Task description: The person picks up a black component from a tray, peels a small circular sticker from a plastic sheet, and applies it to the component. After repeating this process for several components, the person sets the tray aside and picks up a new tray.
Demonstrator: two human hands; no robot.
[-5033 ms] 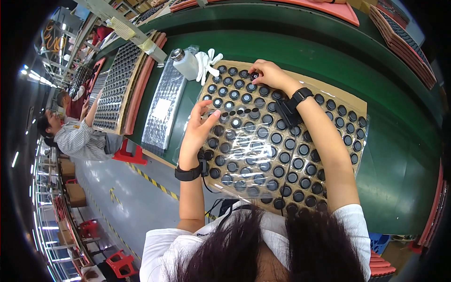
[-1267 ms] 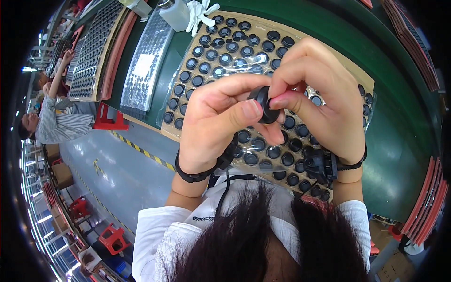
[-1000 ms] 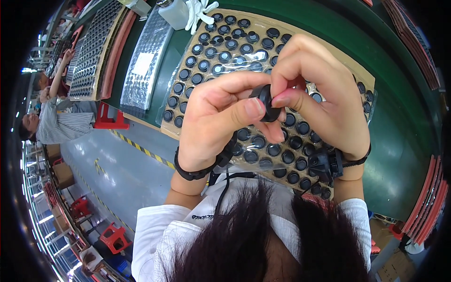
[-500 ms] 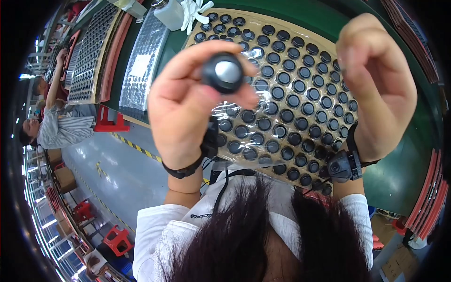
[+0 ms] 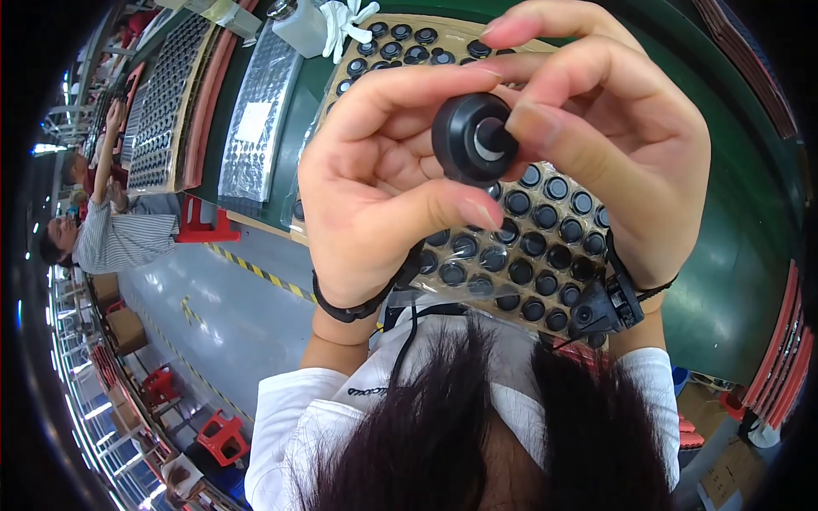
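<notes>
In front of my chest, my left hand [image 5: 362,183] curls its fingers and thumb round a black round part [image 5: 457,140] with a silver ring on its right-facing side. Thumb and fingers of my right hand [image 5: 635,140] pinch a small black peg-like piece [image 5: 492,134]. Its end meets the middle of the silver ring; whether it sits inside or only touches, I cannot tell. Below both hands lies a brown tray [image 5: 453,32] with rows of similar black round parts, partly under clear plastic. My hands hide its middle.
White gloves [image 5: 347,27] and a white bottle [image 5: 300,32] stand beyond the tray. A silvery bubble-textured sheet [image 5: 274,77] lies to the left, before more filled trays [image 5: 170,102]. A co-worker in a striped shirt [image 5: 128,234] is far left. Red-edged stacks [image 5: 777,349] stand at right.
My right hand has moved left and down to meet the left hand. The black round part has turned, its silver face now towards the right, with the peg-like piece against it.
</notes>
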